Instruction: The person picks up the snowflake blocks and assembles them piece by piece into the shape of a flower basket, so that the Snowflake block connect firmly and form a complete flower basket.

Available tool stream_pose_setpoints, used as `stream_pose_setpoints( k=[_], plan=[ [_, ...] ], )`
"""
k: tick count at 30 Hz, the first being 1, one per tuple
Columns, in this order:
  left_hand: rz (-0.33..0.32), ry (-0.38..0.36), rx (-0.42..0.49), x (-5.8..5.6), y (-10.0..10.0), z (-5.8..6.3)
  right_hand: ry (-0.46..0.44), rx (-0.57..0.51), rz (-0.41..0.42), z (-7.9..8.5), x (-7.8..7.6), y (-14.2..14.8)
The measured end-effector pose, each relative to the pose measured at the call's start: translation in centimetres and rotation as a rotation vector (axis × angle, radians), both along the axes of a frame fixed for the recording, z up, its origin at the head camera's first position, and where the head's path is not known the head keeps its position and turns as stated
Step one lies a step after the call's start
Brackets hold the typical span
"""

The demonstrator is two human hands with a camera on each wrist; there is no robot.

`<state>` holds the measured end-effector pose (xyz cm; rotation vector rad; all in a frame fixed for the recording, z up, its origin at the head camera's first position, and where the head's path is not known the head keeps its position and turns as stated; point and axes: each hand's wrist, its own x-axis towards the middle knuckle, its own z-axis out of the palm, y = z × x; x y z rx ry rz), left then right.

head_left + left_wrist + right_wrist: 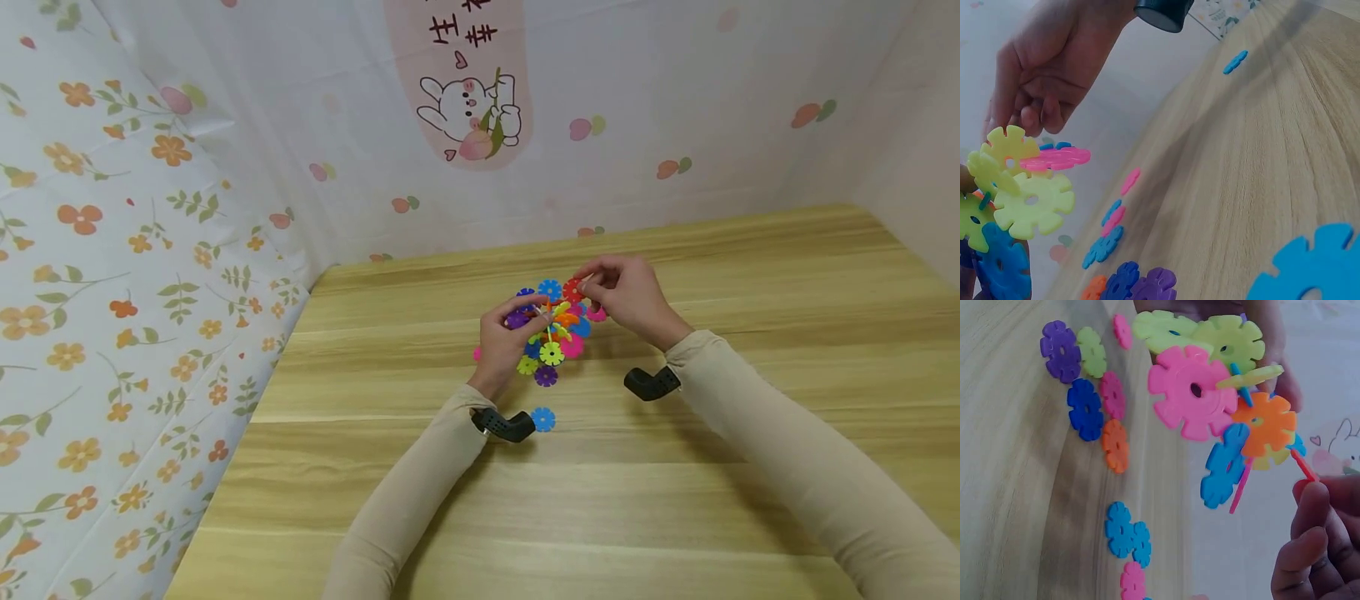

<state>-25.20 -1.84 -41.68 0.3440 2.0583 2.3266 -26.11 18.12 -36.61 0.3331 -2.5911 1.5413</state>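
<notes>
My left hand (504,340) grips a cluster of interlocked plastic snowflake discs (1194,394), raised over the table. Pink, yellow, orange and blue discs slot together at angles in it. My right hand (632,298) pinches a red snowflake disc (573,290) by its edge between thumb and fingers. In the right wrist view the red disc (1305,466) appears edge-on, its far end right at the cluster beside an orange disc (1267,424). The left hand's fingers are partly hidden behind the discs there. In the left wrist view, yellow discs (1035,203) of the cluster show below the right hand (1054,69).
Loose discs lie on the wooden table (420,517) under and behind the hands, among them a purple (1055,353), a dark blue (1084,411) and an orange one (1115,447). One light blue disc (543,419) lies beside the left wrist's black camera mount (510,427). Patterned curtains (315,125) border the table.
</notes>
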Motion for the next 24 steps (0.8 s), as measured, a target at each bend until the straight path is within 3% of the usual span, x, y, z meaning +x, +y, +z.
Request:
stream_pose_setpoints(
  k=[8, 13, 17, 21, 24],
  plan=[
    [0.024, -0.007, 0.015, -0.08, 0.27, 0.38, 0.075, 0.06, 0.005, 0.5, 0.32, -0.69],
    [0.079, -0.018, 0.032, -0.02, 0.61, 0.4, 0.073, 0.04, 0.015, 0.45, 0.15, -1.03],
    [0.113, -0.045, 0.029, 0.04, 0.7, 0.19, -0.046, -0.022, 0.047, 0.29, -0.18, -0.86],
    [0.095, -0.042, 0.041, 0.15, 0.71, 0.02, -0.2, -0.082, 0.071, 0.19, -0.41, -0.31],
    [0.08, -0.033, 0.052, 0.22, 0.74, -0.1, -0.232, -0.086, 0.083, 0.11, -0.47, -0.16]
  ],
)
